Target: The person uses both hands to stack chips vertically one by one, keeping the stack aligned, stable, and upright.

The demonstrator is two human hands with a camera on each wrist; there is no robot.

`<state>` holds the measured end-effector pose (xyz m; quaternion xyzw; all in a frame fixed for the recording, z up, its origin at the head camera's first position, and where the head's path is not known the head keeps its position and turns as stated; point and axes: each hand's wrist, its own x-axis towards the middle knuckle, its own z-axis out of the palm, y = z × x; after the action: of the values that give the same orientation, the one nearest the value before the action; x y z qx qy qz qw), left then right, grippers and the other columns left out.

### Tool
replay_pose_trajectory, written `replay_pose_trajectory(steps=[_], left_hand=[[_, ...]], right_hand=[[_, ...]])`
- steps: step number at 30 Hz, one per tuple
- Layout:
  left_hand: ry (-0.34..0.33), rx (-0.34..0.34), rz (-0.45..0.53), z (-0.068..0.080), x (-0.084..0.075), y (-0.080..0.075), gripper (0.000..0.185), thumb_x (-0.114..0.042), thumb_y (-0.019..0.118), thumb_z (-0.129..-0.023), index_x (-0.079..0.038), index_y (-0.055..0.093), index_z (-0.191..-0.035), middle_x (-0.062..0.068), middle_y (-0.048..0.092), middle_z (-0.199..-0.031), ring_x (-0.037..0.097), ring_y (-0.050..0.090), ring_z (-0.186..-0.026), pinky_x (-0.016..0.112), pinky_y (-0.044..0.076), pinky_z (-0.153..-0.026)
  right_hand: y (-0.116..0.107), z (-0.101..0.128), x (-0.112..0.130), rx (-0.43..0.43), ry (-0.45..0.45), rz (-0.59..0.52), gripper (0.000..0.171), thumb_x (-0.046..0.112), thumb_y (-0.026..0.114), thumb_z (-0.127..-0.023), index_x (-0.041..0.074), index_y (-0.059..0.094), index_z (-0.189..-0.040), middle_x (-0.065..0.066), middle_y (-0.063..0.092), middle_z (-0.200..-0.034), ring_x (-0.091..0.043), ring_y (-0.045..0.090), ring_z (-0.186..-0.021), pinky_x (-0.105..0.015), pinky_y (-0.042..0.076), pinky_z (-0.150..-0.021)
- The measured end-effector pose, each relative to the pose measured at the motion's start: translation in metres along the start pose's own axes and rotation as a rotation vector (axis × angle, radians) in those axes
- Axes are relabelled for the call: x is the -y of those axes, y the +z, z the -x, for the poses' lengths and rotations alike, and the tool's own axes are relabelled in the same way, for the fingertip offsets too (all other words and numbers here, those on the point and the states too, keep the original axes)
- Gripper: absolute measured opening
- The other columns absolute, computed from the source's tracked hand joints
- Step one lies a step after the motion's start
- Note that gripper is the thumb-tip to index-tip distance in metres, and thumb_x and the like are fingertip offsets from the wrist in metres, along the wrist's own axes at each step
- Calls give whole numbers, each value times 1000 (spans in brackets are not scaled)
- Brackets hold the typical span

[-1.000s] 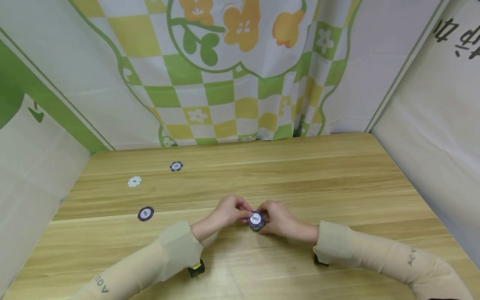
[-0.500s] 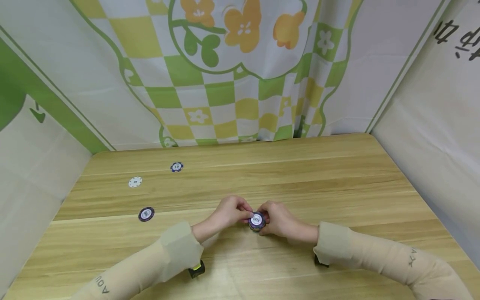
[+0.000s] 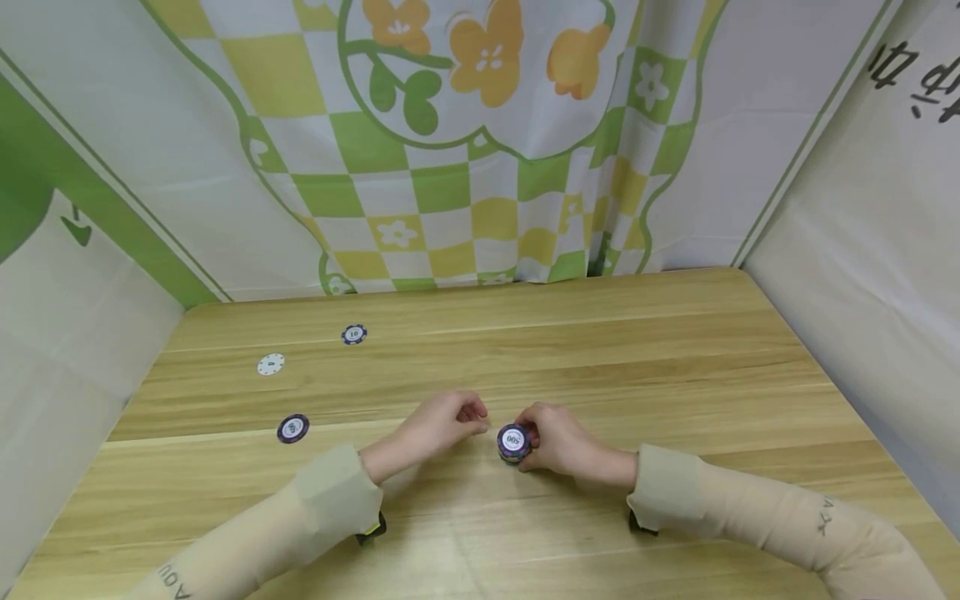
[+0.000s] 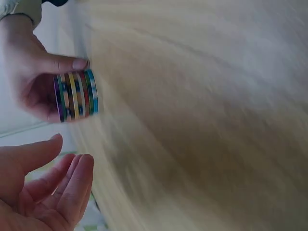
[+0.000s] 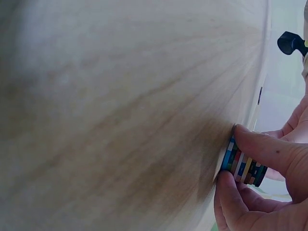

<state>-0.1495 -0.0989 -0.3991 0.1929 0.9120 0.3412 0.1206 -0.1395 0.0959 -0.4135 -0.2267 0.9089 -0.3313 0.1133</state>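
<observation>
the right hand (image 3: 558,442) has its grip pinched round a stack of chips (image 3: 513,442) standing on the desk (image 3: 675,350); the left hand (image 3: 442,423) hangs loosely curled just beside, holding nothing. best to squeeze evenly so the stack stays square. three loose chips (image 3: 292,428) lie far left; patterned cloth (image 3: 450,125) behind.

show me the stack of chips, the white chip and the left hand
stack of chips (image 3: 513,441): head view, on the top chip's white centre.
white chip (image 3: 271,364): head view, on its face, far left of the table.
left hand (image 3: 438,423): head view, on the back of the hand.
</observation>
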Motion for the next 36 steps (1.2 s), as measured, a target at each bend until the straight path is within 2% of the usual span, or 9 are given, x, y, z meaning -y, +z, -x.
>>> replay_pose_trajectory(steps=[5,12,16,22,36], left_hand=[[3,-17,-61,4,5,-11,10,-9,65,-82,-3,63,-89,0,61,-77,11,56,-73,24,47,-66],[103,-47,-222,10,16,-28,14,-8,65,-81,1,63,-92,6,62,-83,16,57,-75,28,48,-68],[131,-62,-321,15,24,-38,16,-8,66,-81,0,63,-94,10,63,-88,20,59,-78,32,49,-69],[103,-74,-399,25,40,-53,17,-11,66,-82,-2,62,-96,10,64,-91,22,60,-82,35,50,-71],[8,-133,-447,54,75,-79,21,-13,65,-83,0,62,-100,12,64,-94,26,61,-84,40,50,-72]], right_hand=[[0,0,0,-6,13,-5,48,2,84,-54,-4,62,-95,-5,59,-85,-12,53,-74,-23,46,-66],[0,0,1,4,31,-22,48,0,84,-55,-5,61,-97,-6,59,-88,-13,53,-76,-23,47,-66],[0,0,1,5,34,-20,47,0,83,-55,-5,61,-97,-6,59,-88,-13,53,-75,-24,47,-65],[0,1,1,0,28,-14,47,0,84,-55,-5,61,-96,-6,59,-87,-13,52,-74,-23,46,-64],[1,1,-1,3,5,-15,48,1,84,-55,-5,61,-97,-6,58,-87,-13,52,-74,-23,46,-65]])
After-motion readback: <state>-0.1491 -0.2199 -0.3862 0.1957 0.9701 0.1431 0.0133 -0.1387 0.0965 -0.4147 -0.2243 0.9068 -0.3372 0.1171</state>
